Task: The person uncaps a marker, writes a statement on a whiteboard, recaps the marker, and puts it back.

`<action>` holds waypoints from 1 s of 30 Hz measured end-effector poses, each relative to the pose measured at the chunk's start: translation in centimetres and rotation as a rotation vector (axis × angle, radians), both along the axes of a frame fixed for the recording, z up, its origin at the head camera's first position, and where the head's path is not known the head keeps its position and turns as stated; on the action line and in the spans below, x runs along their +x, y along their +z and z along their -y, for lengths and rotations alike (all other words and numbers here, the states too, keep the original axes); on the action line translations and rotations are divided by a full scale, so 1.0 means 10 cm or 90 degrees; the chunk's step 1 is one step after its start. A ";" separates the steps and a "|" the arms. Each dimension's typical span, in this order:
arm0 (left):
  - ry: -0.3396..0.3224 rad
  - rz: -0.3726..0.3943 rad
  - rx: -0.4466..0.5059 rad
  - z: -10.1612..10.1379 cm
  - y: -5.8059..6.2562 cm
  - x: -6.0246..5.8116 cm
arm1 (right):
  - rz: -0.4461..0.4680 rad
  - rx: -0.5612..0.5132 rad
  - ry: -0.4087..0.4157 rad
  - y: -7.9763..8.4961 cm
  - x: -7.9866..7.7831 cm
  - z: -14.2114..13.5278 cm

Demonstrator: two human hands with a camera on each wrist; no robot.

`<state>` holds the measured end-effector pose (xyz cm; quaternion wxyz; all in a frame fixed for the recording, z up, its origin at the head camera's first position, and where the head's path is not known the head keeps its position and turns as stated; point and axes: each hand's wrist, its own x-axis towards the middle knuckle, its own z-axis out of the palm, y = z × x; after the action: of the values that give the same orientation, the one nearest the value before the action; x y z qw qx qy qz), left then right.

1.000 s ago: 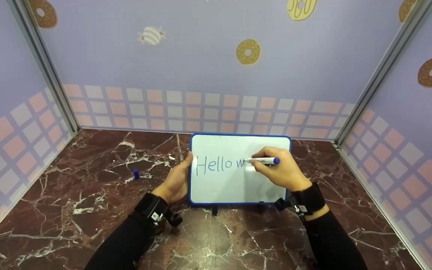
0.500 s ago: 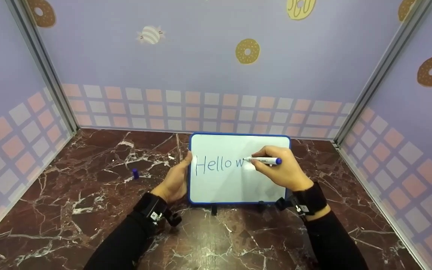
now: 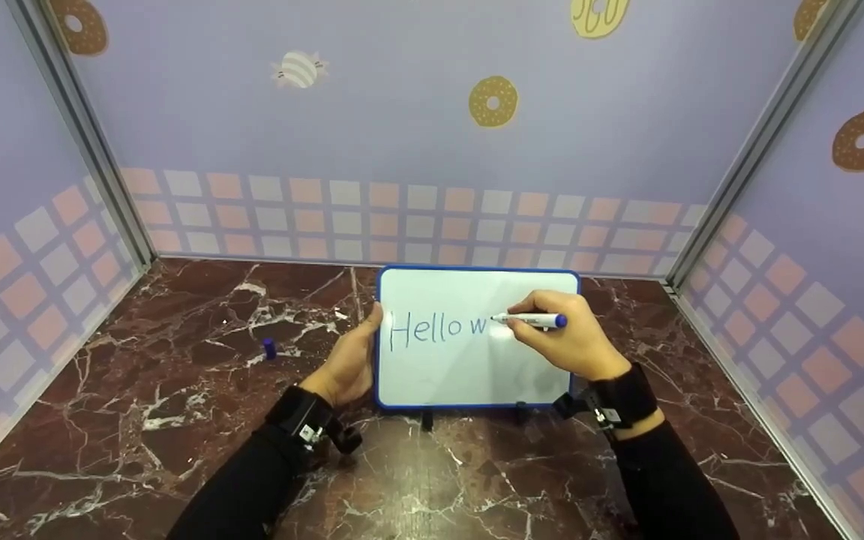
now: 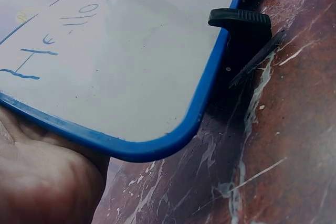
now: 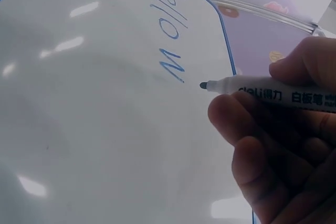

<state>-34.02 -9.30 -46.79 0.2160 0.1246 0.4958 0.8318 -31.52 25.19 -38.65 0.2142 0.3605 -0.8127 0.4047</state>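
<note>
1. We see a rectangular whiteboard [image 3: 469,375] with rounded corners, a smooth, glossy white face and a blue frame; it stands on the table near the back wall, tilted, with two black stand feet [image 4: 244,22] hooked over its lower edge.
2. Thin blue lettering [image 3: 436,328] on it reads "Hello w".
3. Our left hand [image 3: 349,364] grips the board's left edge, thumb along the frame and the rest behind.
4. Our right hand [image 3: 571,337] pinches a slim white deli whiteboard marker [image 3: 544,320] between thumb and fingers, its dark nib just beside the "w"; whether it touches, we cannot tell.
5. A small blue-violet cylindrical marker cap [image 3: 269,349] stands left of the board.
6. Beneath us lies a polished, dark red marbled tabletop [image 3: 177,450] with white veins.
7. Around it, lilac walls [image 3: 402,112] carry printed doughnuts [image 3: 479,101] above pink-and-grey checks [image 3: 308,217], joined by grey corner posts [image 3: 76,105].
</note>
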 end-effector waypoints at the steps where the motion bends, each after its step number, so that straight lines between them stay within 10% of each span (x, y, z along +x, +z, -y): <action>1: 0.000 0.000 0.000 0.00 0.00 0.00 | 0.002 0.000 0.001 0.00 0.00 0.00; 30: -0.001 -0.010 0.000 0.02 0.00 0.00 | 0.078 0.069 -0.014 -0.01 0.01 0.01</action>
<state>-34.00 -9.45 -46.75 0.2126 0.1312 0.4973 0.8308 -31.37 25.07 -38.72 0.1488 0.3375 -0.8488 0.3787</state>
